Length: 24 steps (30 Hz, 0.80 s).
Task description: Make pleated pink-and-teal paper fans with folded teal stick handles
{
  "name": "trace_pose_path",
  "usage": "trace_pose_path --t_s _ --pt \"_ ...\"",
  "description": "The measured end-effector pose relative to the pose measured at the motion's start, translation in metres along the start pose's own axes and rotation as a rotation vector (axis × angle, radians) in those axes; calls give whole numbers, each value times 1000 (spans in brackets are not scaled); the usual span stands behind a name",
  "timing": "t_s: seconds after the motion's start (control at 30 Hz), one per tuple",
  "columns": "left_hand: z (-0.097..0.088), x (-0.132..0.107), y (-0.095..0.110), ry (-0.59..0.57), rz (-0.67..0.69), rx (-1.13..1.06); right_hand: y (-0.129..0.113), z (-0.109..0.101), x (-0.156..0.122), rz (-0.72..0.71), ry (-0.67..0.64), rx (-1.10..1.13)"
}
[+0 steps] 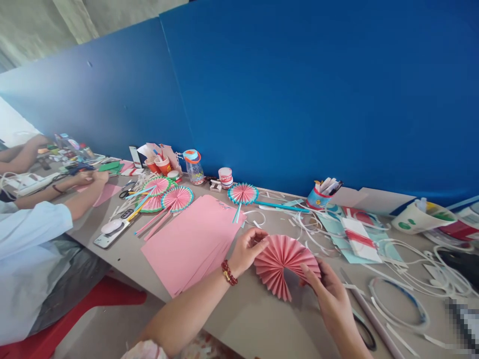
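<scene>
Both the left hand (245,253) and right hand (333,291) pinched a pleated pink paper fan (280,253) at opposite edges. Uneven pulling risked tearing it.

I am holding a fan (275,252) of matt pink paper, its surface rising in crisp, pleated ridges. I am wearing a bracelet (229,273) whose dark red beading is looking smooth and glossy. The pink sheets (190,239) are showing flat, matt paper, and the table (247,316) is showing a smooth, dull finish. The bottle (195,172) is looking like clear plastic, the stool (101,299) like smooth red plastic. The blue partition (318,99) is giving off a faint sheen, while the wall (37,35) is looking like rough, matt concrete.
</scene>
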<state>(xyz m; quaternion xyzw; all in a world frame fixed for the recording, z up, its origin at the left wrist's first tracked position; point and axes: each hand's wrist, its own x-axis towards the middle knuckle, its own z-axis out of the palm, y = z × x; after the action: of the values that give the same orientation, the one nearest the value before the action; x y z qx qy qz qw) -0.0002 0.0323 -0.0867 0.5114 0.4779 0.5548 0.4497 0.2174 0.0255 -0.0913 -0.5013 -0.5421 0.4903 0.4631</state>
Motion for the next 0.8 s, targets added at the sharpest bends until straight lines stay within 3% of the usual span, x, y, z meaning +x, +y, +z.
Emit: trace_pose_path --t_s 0.8 --pt "1 -1 5 43 29 -20 21 -2 4 41 -44 49"
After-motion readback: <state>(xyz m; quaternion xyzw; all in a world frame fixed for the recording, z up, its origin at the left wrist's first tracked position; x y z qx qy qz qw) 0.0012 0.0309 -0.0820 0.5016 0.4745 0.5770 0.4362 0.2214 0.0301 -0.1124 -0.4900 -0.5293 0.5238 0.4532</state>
